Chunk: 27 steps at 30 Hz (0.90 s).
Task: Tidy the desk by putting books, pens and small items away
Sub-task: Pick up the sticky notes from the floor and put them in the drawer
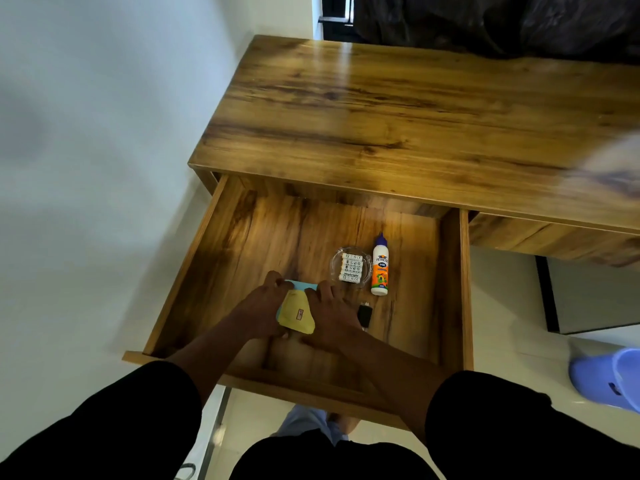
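Your left hand (258,308) and right hand (334,315) both reach into the open drawer (221,258) and meet over a small stack of sticky notes (297,315), yellow on top with a light blue pad showing beneath. The fingers (275,280) of your left hand curl over the stack's far left corner, while your right fingers lie over its right edge, pressing it down onto the drawer floor. Just right of the sticky notes, a clear glass dish (349,266) holds a pack of white batteries (352,268). Right of the dish lies a white glue bottle (380,266), cap pointing to the drawer's back. A small black item (364,315) rests beside your right hand. The wooden surface (415,116) lies beyond the drawer.
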{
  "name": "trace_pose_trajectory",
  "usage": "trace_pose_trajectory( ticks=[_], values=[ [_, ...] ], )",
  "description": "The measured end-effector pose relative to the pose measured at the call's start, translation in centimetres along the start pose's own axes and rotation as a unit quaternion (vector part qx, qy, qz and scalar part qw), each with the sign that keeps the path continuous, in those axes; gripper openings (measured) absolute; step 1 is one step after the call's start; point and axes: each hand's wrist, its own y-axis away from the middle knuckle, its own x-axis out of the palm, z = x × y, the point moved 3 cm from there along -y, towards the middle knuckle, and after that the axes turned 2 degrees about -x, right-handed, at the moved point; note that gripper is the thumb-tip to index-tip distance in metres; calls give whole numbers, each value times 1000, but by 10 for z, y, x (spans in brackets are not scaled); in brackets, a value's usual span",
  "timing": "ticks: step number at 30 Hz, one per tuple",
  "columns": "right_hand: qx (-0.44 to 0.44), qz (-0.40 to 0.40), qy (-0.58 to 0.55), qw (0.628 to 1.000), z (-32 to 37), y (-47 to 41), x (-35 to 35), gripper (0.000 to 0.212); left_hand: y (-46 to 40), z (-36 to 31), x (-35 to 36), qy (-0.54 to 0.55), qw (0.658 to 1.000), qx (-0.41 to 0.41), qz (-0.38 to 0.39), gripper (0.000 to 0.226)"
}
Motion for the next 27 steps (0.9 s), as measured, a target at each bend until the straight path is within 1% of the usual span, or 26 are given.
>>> trace_pose_trajectory(
  ticks=[4,8,16,22,27],
  values=[
    [1,3,-17,1000,0,-3,-4,93,-1,-5,2,-11,1000,3,-1,100],
    [-2,8,-16,1000,0,-5,-7,86,-2,-5,3,10,1000,-3,-5,97],
    [-11,26,2,1000,4,-14,-13,84,-3,-7,3,8,1000,-13,-10,97],
    [-8,25,19,999,5,-15,-16,82,-7,-6,2,5,1000,-9,-18,92],
    [0,33,20,999,5,-17,-16,82,-11,-4,4,3,1000,-11,-23,92]
  ],
)
